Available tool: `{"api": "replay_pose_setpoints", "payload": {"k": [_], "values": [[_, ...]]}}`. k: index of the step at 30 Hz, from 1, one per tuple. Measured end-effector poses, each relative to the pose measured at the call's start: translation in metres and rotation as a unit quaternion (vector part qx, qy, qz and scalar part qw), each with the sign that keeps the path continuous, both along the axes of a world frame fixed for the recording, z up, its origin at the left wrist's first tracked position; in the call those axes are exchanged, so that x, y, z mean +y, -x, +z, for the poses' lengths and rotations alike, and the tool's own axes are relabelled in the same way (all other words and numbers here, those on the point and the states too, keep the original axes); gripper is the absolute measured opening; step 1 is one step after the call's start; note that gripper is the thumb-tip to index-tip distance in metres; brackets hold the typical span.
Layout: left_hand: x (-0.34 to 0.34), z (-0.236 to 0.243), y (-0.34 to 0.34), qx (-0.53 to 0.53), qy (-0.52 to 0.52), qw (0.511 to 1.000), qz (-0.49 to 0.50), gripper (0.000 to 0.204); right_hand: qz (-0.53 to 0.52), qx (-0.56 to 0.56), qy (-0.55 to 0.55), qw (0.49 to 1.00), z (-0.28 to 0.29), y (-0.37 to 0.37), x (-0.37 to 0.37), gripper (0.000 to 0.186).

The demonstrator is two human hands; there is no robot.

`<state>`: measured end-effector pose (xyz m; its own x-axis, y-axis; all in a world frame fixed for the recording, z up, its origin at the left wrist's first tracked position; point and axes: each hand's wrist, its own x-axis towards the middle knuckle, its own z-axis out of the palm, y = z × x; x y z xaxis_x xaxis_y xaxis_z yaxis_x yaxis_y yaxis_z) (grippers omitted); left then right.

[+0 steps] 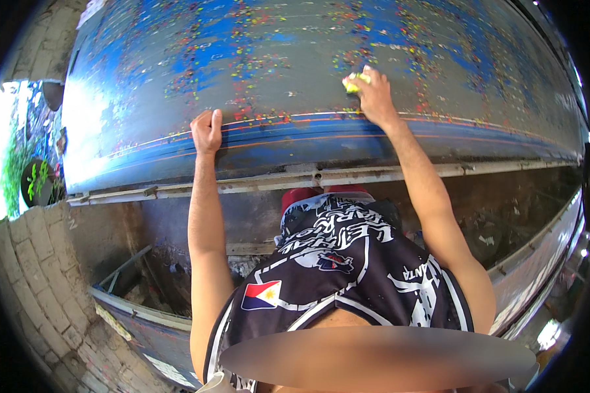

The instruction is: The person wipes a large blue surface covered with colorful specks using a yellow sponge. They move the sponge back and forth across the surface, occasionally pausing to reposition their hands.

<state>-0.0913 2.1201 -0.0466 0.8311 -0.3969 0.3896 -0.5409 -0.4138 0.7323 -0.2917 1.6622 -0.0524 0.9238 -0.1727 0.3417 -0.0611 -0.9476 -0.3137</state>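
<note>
Nearest, below both hands, is my black printed jersey (321, 268); past it a pale rail (262, 184) runs along the near side of the long speckled board (301, 75). My left hand (206, 131) makes a fist over the striped border (282, 134) — I can't tell whether anything is inside it. Farther out, my right hand (376, 99) is clamped on a yellow wad (354, 84), which pokes out left of my fingers, its long axis hidden by them. The left hand is well apart from it. Beyond my fingers lie blue patches (219, 39).
</note>
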Motion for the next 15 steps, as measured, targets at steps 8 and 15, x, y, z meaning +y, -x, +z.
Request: {"api": "replay_pose_setpoints", "payload": {"k": [8, 15], "values": [[0.001, -0.002, 0.003, -0.009, -0.02, 1.0, -0.015, 0.056, -0.018, 0.023, -0.067, 0.997, 0.014, 0.119, 0.051, 0.043], [-0.024, 0.059, 0.045, 0.147, -0.1, 0.983, 0.046, 0.052, -0.152, 0.018, -0.03, 0.988, 0.028, 0.163, -0.041, 0.047]]}}
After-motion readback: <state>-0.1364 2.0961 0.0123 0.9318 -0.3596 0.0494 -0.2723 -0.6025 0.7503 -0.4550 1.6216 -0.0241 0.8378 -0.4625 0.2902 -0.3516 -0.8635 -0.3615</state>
